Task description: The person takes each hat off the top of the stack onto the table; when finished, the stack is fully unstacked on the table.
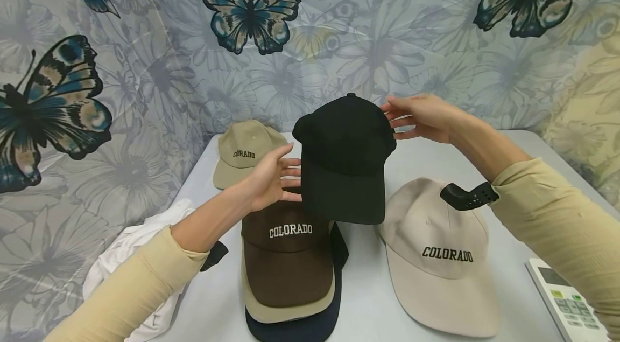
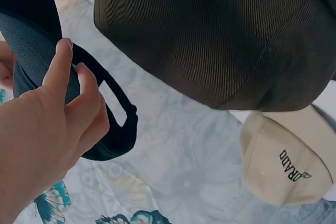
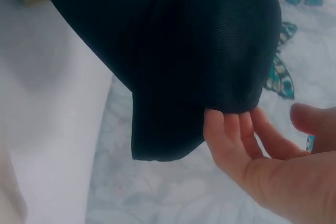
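Note:
A plain black cap [image 1: 346,153] is held up in the air between both hands, its brim hanging down. My left hand [image 1: 271,175] touches the cap's left side by the brim, with fingers extended and thumb pointing up, apart from the cap. At the cap's right edge, the fingertips of my right hand [image 1: 418,116] touch it; in the right wrist view that thumb [image 3: 310,119] stands away from the fabric. Below hangs no other held thing: a brown COLORADO cap [image 1: 288,261] tops a stack with a beige cap and a navy cap [image 1: 295,328] under it.
A light beige COLORADO cap [image 1: 436,256] lies to the right of the stack. Behind on the left is a tan COLORADO cap [image 1: 249,145]. White cloth [image 1: 116,261] is bunched at the left edge, and a white calculator-like device [image 1: 566,299] lies at the right.

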